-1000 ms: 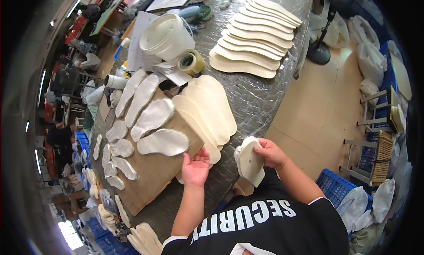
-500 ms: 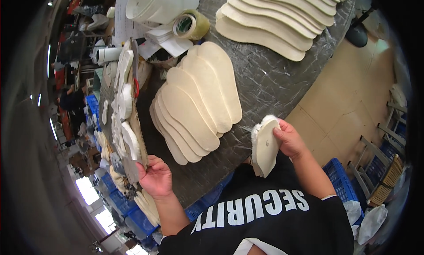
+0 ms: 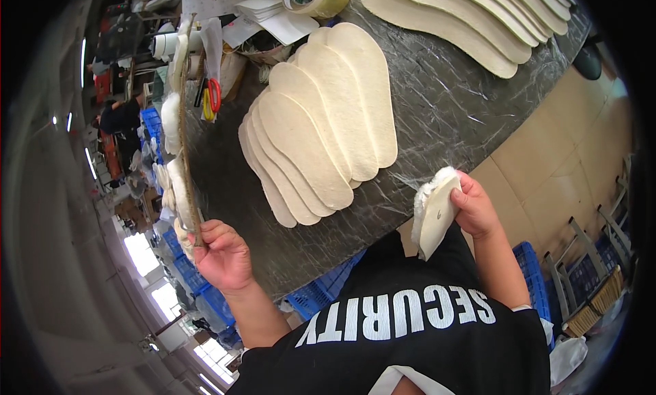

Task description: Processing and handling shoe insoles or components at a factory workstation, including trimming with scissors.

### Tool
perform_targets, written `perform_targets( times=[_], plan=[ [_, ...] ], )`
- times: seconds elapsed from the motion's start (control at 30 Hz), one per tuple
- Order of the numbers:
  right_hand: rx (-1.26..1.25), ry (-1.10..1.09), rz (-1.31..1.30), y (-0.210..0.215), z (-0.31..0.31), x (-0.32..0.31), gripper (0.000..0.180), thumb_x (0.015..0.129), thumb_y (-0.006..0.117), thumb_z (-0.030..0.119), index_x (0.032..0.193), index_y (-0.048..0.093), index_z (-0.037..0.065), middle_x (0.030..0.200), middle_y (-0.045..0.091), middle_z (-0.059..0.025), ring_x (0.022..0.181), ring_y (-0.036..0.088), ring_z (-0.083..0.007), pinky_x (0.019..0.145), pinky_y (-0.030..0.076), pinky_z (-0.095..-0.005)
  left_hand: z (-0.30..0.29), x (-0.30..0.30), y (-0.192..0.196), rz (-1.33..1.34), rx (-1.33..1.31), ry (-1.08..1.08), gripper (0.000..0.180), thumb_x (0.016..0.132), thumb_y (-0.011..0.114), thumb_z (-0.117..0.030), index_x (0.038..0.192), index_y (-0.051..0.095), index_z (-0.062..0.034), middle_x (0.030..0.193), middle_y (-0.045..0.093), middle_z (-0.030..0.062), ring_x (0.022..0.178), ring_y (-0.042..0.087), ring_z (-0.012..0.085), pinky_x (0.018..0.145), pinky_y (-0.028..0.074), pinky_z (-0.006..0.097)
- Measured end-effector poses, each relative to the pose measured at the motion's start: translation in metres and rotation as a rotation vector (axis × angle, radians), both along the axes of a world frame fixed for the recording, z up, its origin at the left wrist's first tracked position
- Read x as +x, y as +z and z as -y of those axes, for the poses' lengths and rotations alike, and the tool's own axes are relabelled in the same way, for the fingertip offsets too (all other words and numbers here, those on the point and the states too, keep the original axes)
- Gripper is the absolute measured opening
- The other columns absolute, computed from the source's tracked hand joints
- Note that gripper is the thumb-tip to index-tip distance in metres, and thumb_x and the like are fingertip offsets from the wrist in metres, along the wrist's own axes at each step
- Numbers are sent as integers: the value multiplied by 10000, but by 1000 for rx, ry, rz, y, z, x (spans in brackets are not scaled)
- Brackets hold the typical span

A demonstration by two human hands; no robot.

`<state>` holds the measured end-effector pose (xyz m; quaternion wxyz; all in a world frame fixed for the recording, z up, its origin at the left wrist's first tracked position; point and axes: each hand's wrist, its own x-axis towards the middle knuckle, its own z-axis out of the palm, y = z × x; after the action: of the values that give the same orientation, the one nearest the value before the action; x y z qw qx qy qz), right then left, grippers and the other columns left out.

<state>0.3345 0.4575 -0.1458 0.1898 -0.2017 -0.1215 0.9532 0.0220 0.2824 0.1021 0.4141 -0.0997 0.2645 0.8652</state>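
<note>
My left hand grips the near end of a thin brown board, seen almost edge-on, with white fluffy pieces along its far face. In my right hand is a cream insole with white fleece along one edge, pinched between thumb and fingers in front of my body. Whether it is one insole or more, I cannot tell. Between my hands, on the dark table, lies a fanned stack of cream insoles. A second fanned stack of insoles lies at the far right.
Scissors with a red handle lie near the board, beside something yellow. Farther back are white papers and a roll of tape. A blue crate and a metal ladder-like frame stand on the floor to the right.
The board in my left hand has turned more edge-on and moved left, uncovering the scissors. My right hand still holds the insole, now turned slightly. The whole view has shifted.
</note>
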Motion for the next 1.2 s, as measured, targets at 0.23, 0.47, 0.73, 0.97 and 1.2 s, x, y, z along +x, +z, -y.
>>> perform_targets(
  times=[0.23, 0.47, 0.73, 0.97, 1.2],
  plan=[
    [118, 171, -300, 50, -33, -47, 551, 916, 625, 322, 1329, 484, -14, 1240, 604, -131, 1132, 586, -226, 998, 437, -365, 42, 24, -67, -12, -111, -91, 288, 890, 647, -204, 1110, 600, -23, 924, 584, 57, 787, 468, 153, 680, 409, 291],
    [118, 424, -459, 77, -45, -174, 722, 903, 640, 345, 1439, 327, -21, 1327, 539, -162, 1197, 551, -251, 1039, 408, -391, 111, 60, -132, 100, -102, -339, 590, 858, 680, -174, 1383, 437, -55, 1363, 526, 125, 1256, 503, 288, 1042, 409, 472],
    [183, 511, -344, 94, -17, -208, 578, 899, 649, 293, 1362, 436, 22, 1214, 609, -97, 1124, 594, -231, 989, 451, -388, 124, -13, -89, -806, -438, -1955, 446, 935, 602, -314, 1237, 586, 14, 1232, 619, 104, 1128, 557, 178, 1002, 405, 300],
    [382, 452, -153, 138, -11, -237, 575, 910, 643, 264, 1387, 434, 20, 1214, 613, -89, 1117, 599, -208, 985, 453, -366, 66, -70, -62, -1064, -121, -2237, 449, 908, 637, -232, 1274, 545, 10, 1247, 599, 183, 1152, 581, 283, 971, 458, 373],
    [309, 473, -237, 181, 9, -257, 406, 940, 606, 205, 1291, 521, 20, 1199, 623, -86, 1097, 613, -196, 973, 475, -366, 43, -44, -129, -2003, -705, -523, 370, 897, 572, -145, 1239, 525, -11, 1207, 592, 153, 1145, 559, 311, 1007, 419, 423]
  ],
)
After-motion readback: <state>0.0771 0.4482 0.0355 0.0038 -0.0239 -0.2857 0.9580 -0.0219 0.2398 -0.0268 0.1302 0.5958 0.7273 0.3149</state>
